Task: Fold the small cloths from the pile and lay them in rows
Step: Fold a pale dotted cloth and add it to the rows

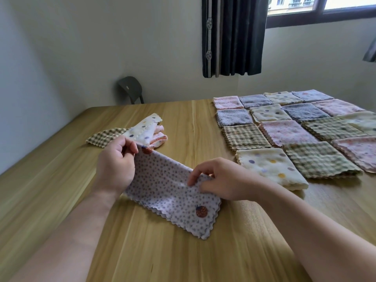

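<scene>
Perhaps fifteen folded cloths [286, 132], three piled cloths [146, 129], one half-folded cloth [166, 192]

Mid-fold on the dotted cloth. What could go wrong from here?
1. Left hand and right hand pinch the dotted cloth only at its far edge; its scalloped edges may land misaligned.
2. The right forearm passes close to the nearest cream folded cloth and could knock it out of its row.

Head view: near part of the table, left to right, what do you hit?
Left hand pinching a corner → lilac dotted cloth → right hand at its top edge → folded cream polka-dot cloth → folded green checked cloth. Skipped the pile: overlaps the left hand.
</scene>
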The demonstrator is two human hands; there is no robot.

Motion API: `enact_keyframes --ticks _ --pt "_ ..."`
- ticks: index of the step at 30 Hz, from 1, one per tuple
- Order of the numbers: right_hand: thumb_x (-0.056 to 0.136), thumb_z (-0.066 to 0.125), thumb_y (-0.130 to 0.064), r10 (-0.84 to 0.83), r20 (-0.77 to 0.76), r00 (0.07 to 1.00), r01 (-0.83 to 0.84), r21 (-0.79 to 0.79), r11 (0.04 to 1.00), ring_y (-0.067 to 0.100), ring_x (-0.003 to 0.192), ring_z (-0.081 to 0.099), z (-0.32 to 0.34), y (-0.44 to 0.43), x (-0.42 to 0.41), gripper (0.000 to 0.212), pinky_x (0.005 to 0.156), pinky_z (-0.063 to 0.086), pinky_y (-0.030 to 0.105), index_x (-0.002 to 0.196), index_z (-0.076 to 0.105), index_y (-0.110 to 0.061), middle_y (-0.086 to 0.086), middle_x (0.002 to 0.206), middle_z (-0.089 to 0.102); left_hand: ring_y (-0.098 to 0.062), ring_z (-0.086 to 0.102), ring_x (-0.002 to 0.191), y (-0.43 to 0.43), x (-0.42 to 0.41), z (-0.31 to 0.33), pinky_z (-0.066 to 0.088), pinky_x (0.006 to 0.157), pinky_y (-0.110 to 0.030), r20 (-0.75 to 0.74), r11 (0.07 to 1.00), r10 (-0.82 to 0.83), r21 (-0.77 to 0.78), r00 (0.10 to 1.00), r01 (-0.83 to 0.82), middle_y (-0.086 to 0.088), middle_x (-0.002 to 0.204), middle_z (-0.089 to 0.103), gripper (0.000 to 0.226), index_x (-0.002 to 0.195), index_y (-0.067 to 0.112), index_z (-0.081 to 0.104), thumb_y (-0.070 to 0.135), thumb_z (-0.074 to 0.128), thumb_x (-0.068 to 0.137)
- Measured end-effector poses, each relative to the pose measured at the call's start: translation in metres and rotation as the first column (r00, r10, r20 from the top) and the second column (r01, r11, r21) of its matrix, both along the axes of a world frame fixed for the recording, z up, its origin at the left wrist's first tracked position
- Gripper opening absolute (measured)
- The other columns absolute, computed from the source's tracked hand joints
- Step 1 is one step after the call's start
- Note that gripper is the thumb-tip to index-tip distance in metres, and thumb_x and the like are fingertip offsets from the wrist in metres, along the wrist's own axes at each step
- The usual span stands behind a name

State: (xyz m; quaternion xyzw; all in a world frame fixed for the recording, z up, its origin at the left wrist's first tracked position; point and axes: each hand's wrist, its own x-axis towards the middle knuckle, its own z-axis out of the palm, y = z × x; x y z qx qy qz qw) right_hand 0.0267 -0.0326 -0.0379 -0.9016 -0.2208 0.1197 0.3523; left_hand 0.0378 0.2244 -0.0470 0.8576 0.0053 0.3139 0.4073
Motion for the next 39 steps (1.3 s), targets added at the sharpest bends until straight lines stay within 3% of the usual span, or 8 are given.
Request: enact_keyframes --ticks 3,8,12,17,24,28,34,39 --pt "0.088 0.045 -0.004 0.049 -0.109 0.993 -0.031 0.159 0.987 0.018 0.068 0.051 0.001 0.000 -0.001 0.047 0.059 0.042 0.028 0.095 0.080 -0.033 0.005 0.078 0.064 -0.005 0.064 0.092 0.002 0.002 -0.002 0.047 0.085 -0.014 0.035 1.000 0.000 -0.008 0.999 0.000 0.009 0.090 0.072 0.042 0.072 0.024 0.061 -0.011 0.047 0.091" --pt "0.080 0.037 0.022 0.151 -0.060 0.987 -0.139 0.165 0.976 0.002 0.107 0.068 -0.004 0.000 -0.001 0.079 0.089 0.060 0.028 0.117 0.076 -0.035 -0.012 0.116 0.074 -0.006 0.066 0.090 0.002 0.002 0.001 0.048 0.083 -0.020 0.055 0.996 0.009 -0.084 0.998 -0.004 0.014 0.084 0.072 0.041 0.072 0.028 0.067 -0.004 0.052 0.093" --pt "0.091 0.054 0.008 0.154 0.077 0.985 -0.164 0.155 0.974 -0.006 0.100 0.067 -0.007 0.001 -0.003 0.054 0.085 0.055 0.015 0.123 0.074 -0.031 -0.013 0.114 0.075 0.000 0.066 0.087 -0.003 -0.004 0.008 0.048 0.079 -0.010 0.073 0.993 -0.016 -0.119 0.997 0.025 0.020 0.081 0.073 0.041 0.072 0.027 0.070 -0.005 0.051 0.091" --pt "0.093 0.072 -0.024 0.100 0.445 0.890 -0.184 0.150 0.971 0.010 0.066 0.055 -0.019 0.005 0.001 0.012 0.062 0.038 0.013 0.098 0.080 -0.017 -0.008 0.077 0.062 -0.003 0.069 0.090 -0.007 -0.007 0.009 0.053 0.086 -0.020 0.088 0.991 -0.085 -0.100 0.992 0.093 0.015 0.083 0.075 0.040 0.071 0.024 0.070 -0.009 0.054 0.089" --pt "0.086 0.079 -0.033 -0.004 0.686 0.728 -0.199 0.216 0.956 0.014 0.095 0.055 -0.021 0.013 0.002 0.015 0.085 0.045 0.027 0.088 0.076 -0.018 -0.010 0.099 0.063 -0.018 0.072 0.095 -0.012 -0.011 0.008 0.059 0.089 -0.042 0.111 0.951 -0.243 -0.169 0.964 0.259 0.003 0.100 0.074 0.026 0.080 0.013 0.069 -0.011 0.065 0.089" --pt "0.087 0.079 -0.029 -0.033 0.745 0.666 -0.208 0.229 0.951 0.008 0.083 0.050 -0.020 0.020 -0.003 0.013 0.079 0.047 0.032 0.087 0.073 -0.017 -0.019 0.076 0.054 -0.007 0.074 0.086 -0.029 -0.021 0.017 0.057 0.077 -0.018 0.149 0.842 -0.405 -0.323 0.902 0.432 0.010 0.085 0.076 0.026 0.089 0.007 0.057 -0.019 0.061 0.089" --pt "0.090 0.067 -0.043 -0.166 0.774 0.612 -0.060 0.254 0.965 0.011 0.076 0.054 -0.021 0.028 -0.004 0.026 0.077 0.048 0.037 0.088 0.075 -0.019 -0.011 0.067 0.060 -0.037 0.070 0.110 -0.029 -0.023 0.018 0.054 0.097 -0.054 0.188 0.713 -0.491 -0.473 0.850 0.517 -0.021 0.113 0.073 0.032 0.092 0.011 0.054 -0.018 0.067 0.084" --pt "0.092 0.057 -0.048 -0.183 0.756 0.629 0.022 0.218 0.976 0.015 0.069 0.050 -0.023 0.026 -0.001 0.038 0.069 0.038 0.026 0.068 0.064 -0.020 -0.011 0.054 0.047 -0.034 0.069 0.115 -0.030 -0.026 0.018 0.060 0.086 -0.038 0.187 0.688 -0.525 -0.481 0.830 0.543 -0.012 0.104 0.075 0.029 0.087 0.009 0.051 -0.017 0.064 0.084"
